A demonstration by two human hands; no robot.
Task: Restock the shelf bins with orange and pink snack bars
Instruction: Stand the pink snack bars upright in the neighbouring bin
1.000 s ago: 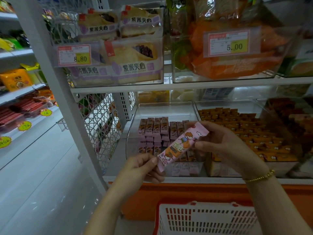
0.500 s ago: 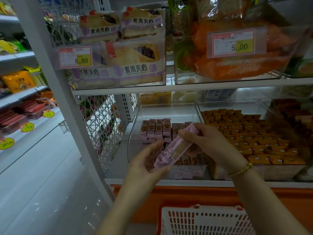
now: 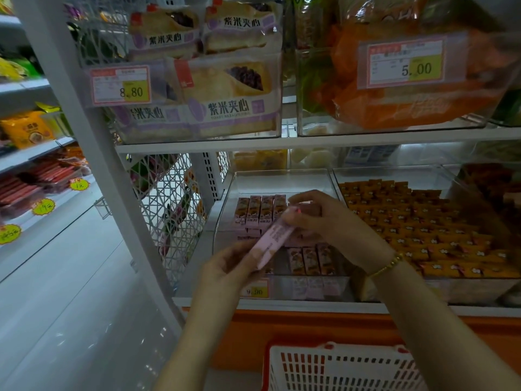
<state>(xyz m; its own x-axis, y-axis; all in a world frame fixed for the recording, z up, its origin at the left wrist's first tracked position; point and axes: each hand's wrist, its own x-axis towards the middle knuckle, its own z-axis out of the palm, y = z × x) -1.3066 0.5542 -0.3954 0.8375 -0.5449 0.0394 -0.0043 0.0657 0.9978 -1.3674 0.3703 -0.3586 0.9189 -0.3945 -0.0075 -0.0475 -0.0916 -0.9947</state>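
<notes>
My left hand (image 3: pixel 225 266) pinches the near, lower end of one pink snack bar (image 3: pixel 275 235) between thumb and curled fingers. My right hand (image 3: pixel 329 224) grips the far, upper end with its fingertips, the other fingers bent over it. The bar slants from lower left up to upper right, its printed back facing me. It hangs directly over the clear bin (image 3: pixel 222 221), just ahead of and below my hands. My right hand is the nearer one to the gap in the rows. The pink bars (image 3: pixel 260 211) already in the bin lie with their long axes running away from me, so I judge mine must be turned to match. The orange bars (image 3: pixel 423 230) fill the neighbouring bin to the right.
</notes>
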